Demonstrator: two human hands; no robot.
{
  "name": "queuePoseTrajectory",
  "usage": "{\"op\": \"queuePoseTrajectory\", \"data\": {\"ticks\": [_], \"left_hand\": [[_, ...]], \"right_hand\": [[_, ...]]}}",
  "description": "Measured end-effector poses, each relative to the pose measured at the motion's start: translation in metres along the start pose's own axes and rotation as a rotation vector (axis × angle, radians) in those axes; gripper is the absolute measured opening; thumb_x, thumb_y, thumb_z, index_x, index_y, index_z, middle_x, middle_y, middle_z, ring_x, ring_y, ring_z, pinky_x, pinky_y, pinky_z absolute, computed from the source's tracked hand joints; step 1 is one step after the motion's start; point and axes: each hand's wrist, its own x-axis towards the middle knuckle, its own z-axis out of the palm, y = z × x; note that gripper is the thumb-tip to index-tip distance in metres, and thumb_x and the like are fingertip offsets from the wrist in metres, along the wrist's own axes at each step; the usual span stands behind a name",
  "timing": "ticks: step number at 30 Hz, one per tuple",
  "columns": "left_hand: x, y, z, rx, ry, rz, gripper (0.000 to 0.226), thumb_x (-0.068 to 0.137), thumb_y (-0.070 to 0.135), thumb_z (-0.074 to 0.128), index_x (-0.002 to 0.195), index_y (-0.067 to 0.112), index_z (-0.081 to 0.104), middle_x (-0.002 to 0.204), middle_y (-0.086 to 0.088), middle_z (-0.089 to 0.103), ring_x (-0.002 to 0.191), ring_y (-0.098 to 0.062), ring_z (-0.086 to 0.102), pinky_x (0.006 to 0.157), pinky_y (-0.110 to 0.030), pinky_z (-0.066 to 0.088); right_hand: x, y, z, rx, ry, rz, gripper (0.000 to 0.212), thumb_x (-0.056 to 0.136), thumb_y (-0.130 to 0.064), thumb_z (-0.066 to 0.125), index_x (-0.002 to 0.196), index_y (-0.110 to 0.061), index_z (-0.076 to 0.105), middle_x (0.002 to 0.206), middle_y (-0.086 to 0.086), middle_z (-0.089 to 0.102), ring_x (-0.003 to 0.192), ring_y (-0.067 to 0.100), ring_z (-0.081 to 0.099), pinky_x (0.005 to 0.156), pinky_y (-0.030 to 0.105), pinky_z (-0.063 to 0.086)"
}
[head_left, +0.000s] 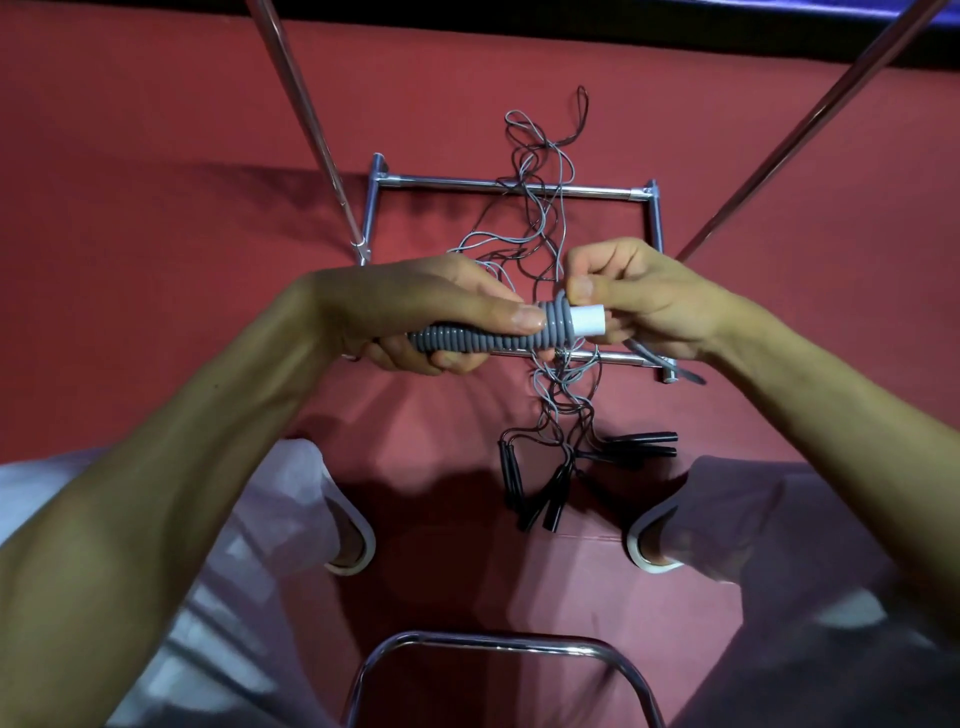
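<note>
Holding tight: left hand (431, 306) curls round the gray coil (498, 340) | right hand (649, 301) pinches the white tube (588, 321) at the coil's right end | coil is up over the metal frame's (441, 181) near bar | thin wires (545, 218) run down to black plugs (511, 467) on the red mat (156, 156).

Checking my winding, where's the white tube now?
Head view, centre: the white tube sticks out of the grey coil on its right, between the left hand and the right hand.
</note>
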Motion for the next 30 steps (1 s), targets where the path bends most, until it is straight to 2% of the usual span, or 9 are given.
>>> {"op": "queuePoseTrajectory", "data": {"ticks": [4,11,15,17,20,23,25,27,30], "left_hand": [[-0.002,0.002,0.0,0.03,0.072,0.068,0.07,0.084,0.053,0.066,0.121,-0.006,0.058,0.055,-0.005,0.041,0.032,-0.008,0.022,0.04,-0.01,0.025],[0.002,0.002,0.007,0.101,0.22,0.181,0.042,0.084,0.035,0.08,0.114,0.007,0.071,0.053,0.002,0.047,0.032,-0.01,0.029,0.038,-0.015,0.029],[0.009,-0.004,0.015,0.135,0.374,0.243,0.032,0.084,0.029,0.084,0.103,0.005,0.072,0.056,-0.002,0.051,0.037,-0.011,0.036,0.039,-0.02,0.029],[0.018,-0.011,0.024,0.209,0.531,0.257,0.034,0.079,0.029,0.088,0.097,0.005,0.07,0.06,0.005,0.055,0.045,-0.005,0.041,0.045,-0.02,0.033],[0.026,-0.019,0.036,0.318,0.702,0.241,0.053,0.075,0.038,0.09,0.115,0.019,0.059,0.063,0.01,0.063,0.05,-0.008,0.043,0.052,-0.024,0.037],[0.027,-0.021,0.043,0.481,0.69,0.253,0.078,0.086,0.042,0.079,0.151,0.047,0.037,0.061,0.009,0.057,0.049,-0.007,0.044,0.056,-0.022,0.038],[0.029,-0.022,0.046,0.634,0.659,0.25,0.074,0.092,0.047,0.069,0.153,0.057,0.027,0.058,0.007,0.053,0.051,-0.011,0.045,0.055,-0.021,0.038],[0.033,-0.026,0.044,0.696,0.671,0.247,0.066,0.093,0.053,0.063,0.152,0.057,0.032,0.061,-0.001,0.054,0.055,-0.015,0.048,0.058,-0.029,0.044],[0.037,-0.027,0.041,0.549,0.711,0.263,0.057,0.091,0.054,0.066,0.145,0.048,0.048,0.089,0.003,0.07,0.08,-0.012,0.065,0.08,-0.036,0.054]], "right_hand": [[0.003,0.001,0.002,-0.032,0.043,-0.031,0.038,0.077,-0.052,0.078,0.06,-0.023,0.061,0.047,-0.007,0.041,0.039,0.003,0.032,0.039,0.013,0.029],[0.009,0.002,0.012,-0.06,0.112,0.026,0.058,0.087,-0.059,0.052,0.043,-0.021,0.048,0.036,-0.001,0.036,0.034,0.012,0.027,0.042,0.025,0.019],[0.018,0.015,0.024,-0.013,0.244,0.04,0.068,0.104,-0.037,0.045,0.039,-0.016,0.052,0.034,0.004,0.034,0.029,0.013,0.025,0.037,0.02,0.017],[0.021,0.025,0.028,-0.013,0.366,0.056,0.07,0.109,-0.02,0.041,0.042,-0.017,0.06,0.033,0.003,0.032,0.026,0.01,0.022,0.037,0.017,0.013],[0.02,0.031,0.03,0.087,0.444,0.148,0.066,0.108,-0.015,0.041,0.044,-0.018,0.058,0.034,0.0,0.032,0.025,0.006,0.022,0.041,0.017,0.009],[0.015,0.031,0.027,0.204,0.451,0.297,0.052,0.106,-0.006,0.039,0.058,-0.014,0.056,0.038,-0.001,0.034,0.028,0.004,0.025,0.041,0.015,0.011],[0.011,0.031,0.024,0.184,0.458,0.361,0.043,0.101,0.005,0.033,0.065,-0.009,0.051,0.041,-0.001,0.035,0.03,0.003,0.028,0.039,0.014,0.014],[0.009,0.029,0.021,0.188,0.418,0.404,0.039,0.097,0.009,0.029,0.068,-0.008,0.048,0.042,-0.002,0.036,0.031,0.002,0.029,0.036,0.013,0.016],[0.013,0.022,0.016,0.243,0.381,0.418,0.035,0.096,0.007,0.028,0.072,-0.009,0.047,0.044,-0.002,0.036,0.03,0.0,0.03,0.031,0.011,0.019]]}}
